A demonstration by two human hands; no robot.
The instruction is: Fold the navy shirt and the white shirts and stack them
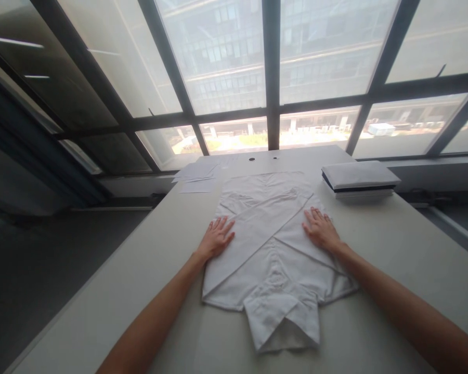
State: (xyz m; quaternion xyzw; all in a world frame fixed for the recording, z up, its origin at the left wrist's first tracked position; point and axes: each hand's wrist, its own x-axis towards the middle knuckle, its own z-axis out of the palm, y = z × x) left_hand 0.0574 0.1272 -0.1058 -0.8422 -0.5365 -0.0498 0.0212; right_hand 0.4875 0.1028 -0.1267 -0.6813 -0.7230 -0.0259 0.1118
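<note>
A white shirt (pixel 253 228) lies flat on the table, its collar (pixel 273 317) toward me and its hem at the far end. Both sleeves are folded inward and cross over the front. My left hand (pixel 217 237) rests palm down on the shirt's left edge, fingers spread. On the opposite edge, my right hand (pixel 320 227) lies flat with its fingers apart, touching the sleeve fabric. Neither hand grips the cloth. Some buttons of the placket show just above the collar.
The white table (pixel 378 244) reaches to a large framed window. At its far right sits a stack of folded cloth (pixel 361 175), white with a dark layer. White paper sheets (pixel 197 174) lie at the far left. Two small holes pierce the tabletop near its far edge.
</note>
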